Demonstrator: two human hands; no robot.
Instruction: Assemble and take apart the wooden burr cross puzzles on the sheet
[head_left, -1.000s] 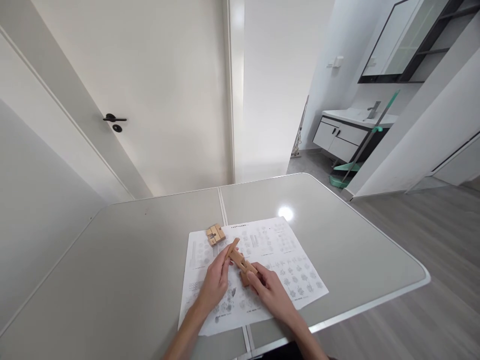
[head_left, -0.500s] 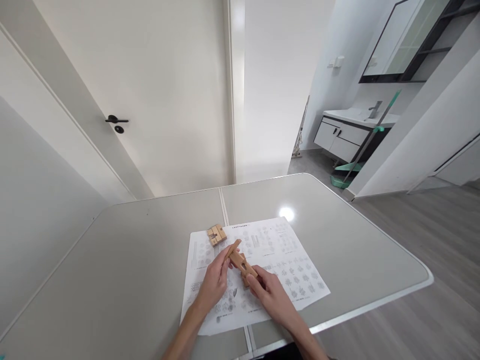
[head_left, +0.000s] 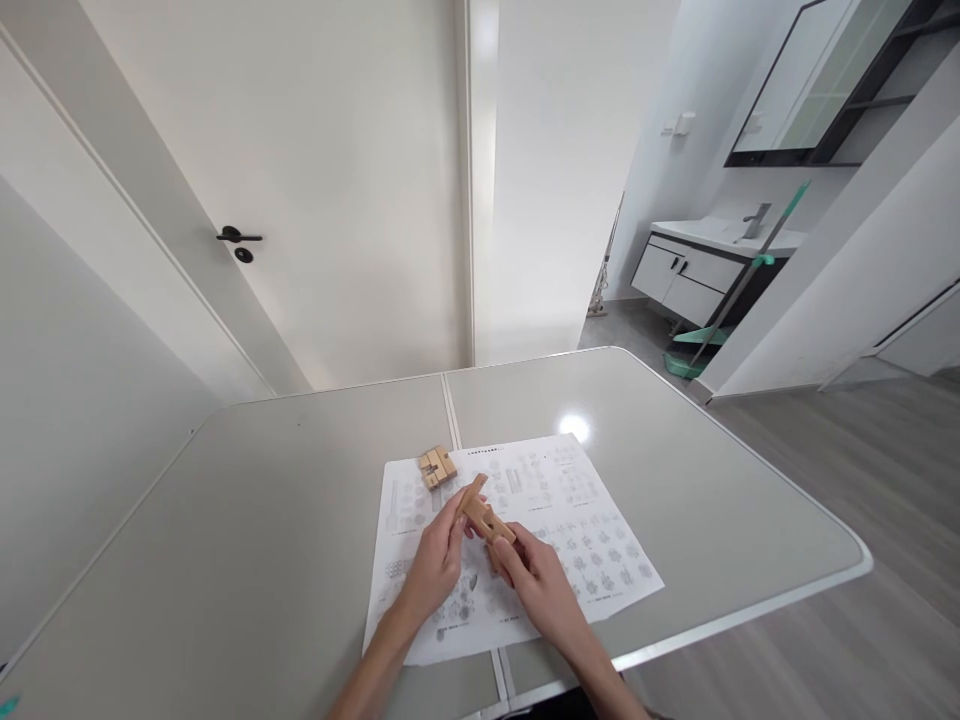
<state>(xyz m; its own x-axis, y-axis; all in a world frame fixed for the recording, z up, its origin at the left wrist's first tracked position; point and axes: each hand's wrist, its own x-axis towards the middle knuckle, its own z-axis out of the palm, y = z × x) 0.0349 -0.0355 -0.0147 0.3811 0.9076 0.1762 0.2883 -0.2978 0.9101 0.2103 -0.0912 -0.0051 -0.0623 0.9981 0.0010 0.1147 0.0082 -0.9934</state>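
Several notched wooden pieces (head_left: 489,522) are held together between my two hands, above a printed sheet. My left hand (head_left: 436,556) has its fingers closed on the upper left end, where one piece sticks up at a slant. My right hand (head_left: 538,578) pinches the lower right end with thumb and fingers. Part of another wooden piece shows just under the held ones, partly hidden by my right hand. A small block of wooden pieces (head_left: 437,467) rests at the sheet's top left edge. The white sheet (head_left: 615,570) carries rows of small grey diagrams.
The grey folding table (head_left: 262,540) has a pale rim and a centre seam. Beyond it stand a white door with a black handle (head_left: 238,236), a sink cabinet (head_left: 686,272) and a green broom and dustpan (head_left: 684,364).
The view has shifted slightly. Both hands keep hold of the wooden pieces, which are turned slightly, with the opening in the middle piece looking narrower.
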